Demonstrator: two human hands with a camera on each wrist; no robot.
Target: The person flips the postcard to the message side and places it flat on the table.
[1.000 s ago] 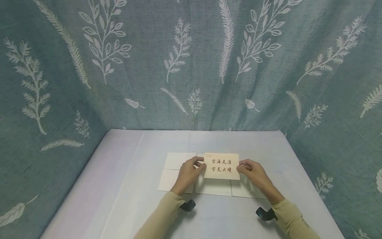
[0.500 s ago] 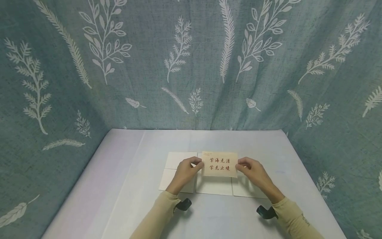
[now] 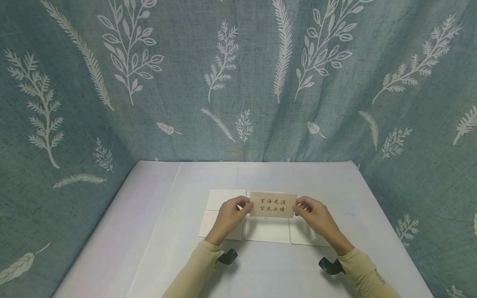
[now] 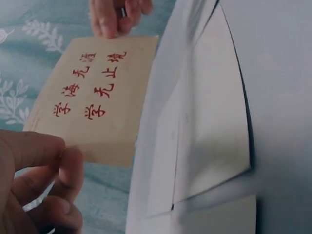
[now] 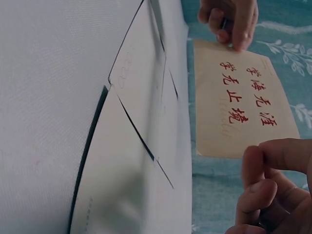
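A cream postcard [image 3: 273, 205] with two rows of red Chinese characters is held up above the table between my hands. My left hand [image 3: 231, 213] pinches its left short edge between thumb and fingers. At the opposite short edge, my right hand [image 3: 316, 215] pinches it in the same way. Both wrist views show the printed face of the postcard [image 4: 97, 92], tilted and off the table. Beneath it lie several pale cards [image 3: 267, 231] side by side in two rows, partly hidden by my hands and the held postcard.
A pale cloth covers the table [image 3: 179, 265]. Teal curtains [image 3: 257, 82] with white leaf prints rise at the back and both sides. A dark wrist device [image 3: 228, 257] sits under my left sleeve, another [image 3: 331, 265] under the right.
The postcard has shifted slightly left and its tilt has changed, so its face looks shorter in the head view. Both hands have kept their pinch and moved a little left with it.
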